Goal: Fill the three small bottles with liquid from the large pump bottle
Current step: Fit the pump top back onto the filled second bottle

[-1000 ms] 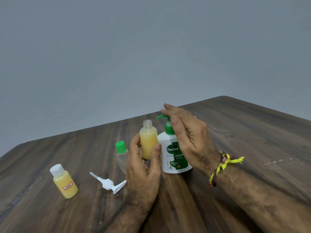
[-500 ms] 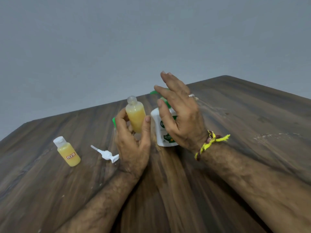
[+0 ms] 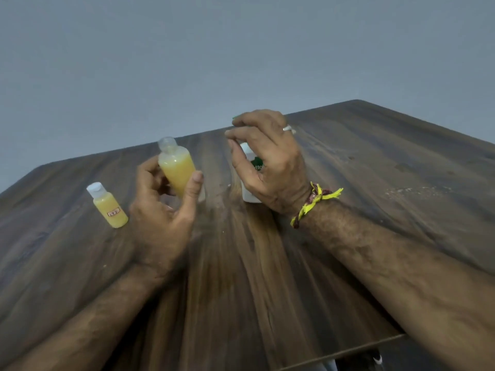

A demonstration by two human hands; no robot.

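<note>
While the left hand (image 3: 160, 210) grips an uncapped small bottle (image 3: 176, 167) of yellow liquid, neck up and tilted slightly away from the pump bottle (image 3: 250, 180), the right hand (image 3: 267, 156) hovers at that pump bottle with fingers loosely curled, seemingly holding nothing. The held bottle sits just left of the pump bottle, mouth near nozzle height, so the right hand is nearer the pump. A capped, filled bottle (image 3: 108, 206) stands further left on the table (image 3: 375, 183).

dark wooden table (image 3: 375, 183), grey wall (image 3: 241, 49)
</note>
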